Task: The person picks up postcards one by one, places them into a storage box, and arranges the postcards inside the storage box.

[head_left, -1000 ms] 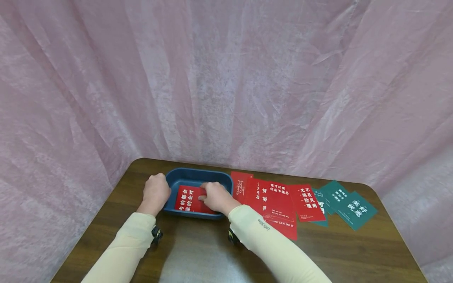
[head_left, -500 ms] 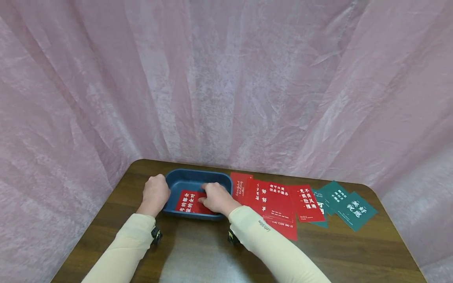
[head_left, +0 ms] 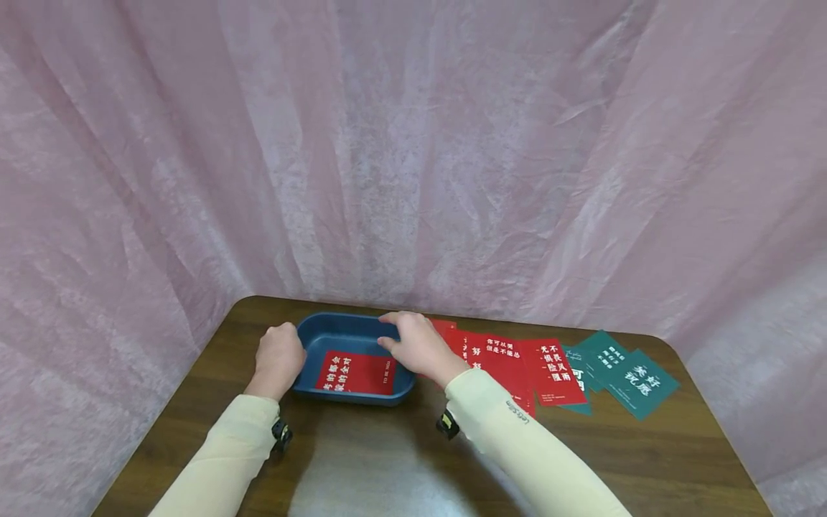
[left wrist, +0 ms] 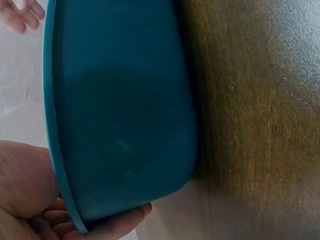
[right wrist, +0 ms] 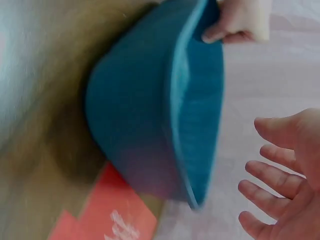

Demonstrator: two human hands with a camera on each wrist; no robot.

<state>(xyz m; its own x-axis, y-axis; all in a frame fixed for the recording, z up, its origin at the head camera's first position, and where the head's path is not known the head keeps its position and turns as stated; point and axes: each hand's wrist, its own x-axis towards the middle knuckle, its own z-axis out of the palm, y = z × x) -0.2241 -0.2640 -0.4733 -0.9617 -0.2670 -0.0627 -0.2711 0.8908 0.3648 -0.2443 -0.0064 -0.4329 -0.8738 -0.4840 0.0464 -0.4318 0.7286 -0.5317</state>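
The left hand (left wrist: 31, 187) grips a blue bin (left wrist: 122, 112)

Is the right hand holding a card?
No, the right hand is spread out beside the tub, with nothing in it.

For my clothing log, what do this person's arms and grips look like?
Left sleeve and right sleeve are pale cream, the right with dark lettering. The left wrist device and right wrist device are black, the latter with a yellow mark. Left grip and right grip wear no gloves.
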